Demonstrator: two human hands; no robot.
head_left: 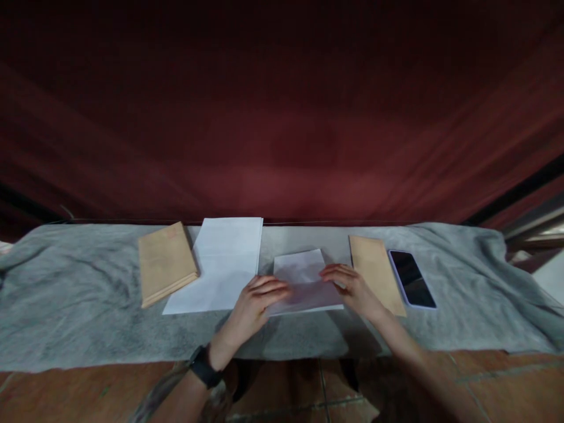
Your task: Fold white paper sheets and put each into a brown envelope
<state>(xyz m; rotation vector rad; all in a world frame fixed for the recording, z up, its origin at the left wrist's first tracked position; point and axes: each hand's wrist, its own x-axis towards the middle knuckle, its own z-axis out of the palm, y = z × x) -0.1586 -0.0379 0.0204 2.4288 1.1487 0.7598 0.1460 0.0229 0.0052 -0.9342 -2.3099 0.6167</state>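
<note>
A white sheet of paper (pixel 304 282) lies in front of me, partly folded over, its nearer half in shadow. At its left edge is my left hand (pixel 258 299), fingers closed together on the paper, a dark watch on the wrist. My right hand (pixel 352 288) has its fingers curled at the sheet's right edge, pinching it. The fingertips of both hands are slightly blurred. Close to my right hand lies a brown envelope (pixel 379 273), flat on the grey cloth.
To the left, a stack of brown envelopes (pixel 165 261) overlaps several white sheets (pixel 229 258). A phone (pixel 413 279) with a pale purple case lies at the right. Grey cloth (pixel 79 294) covers the narrow surface, with dark red fabric (pixel 282 147) behind and floor tiles (pixel 304 388) below.
</note>
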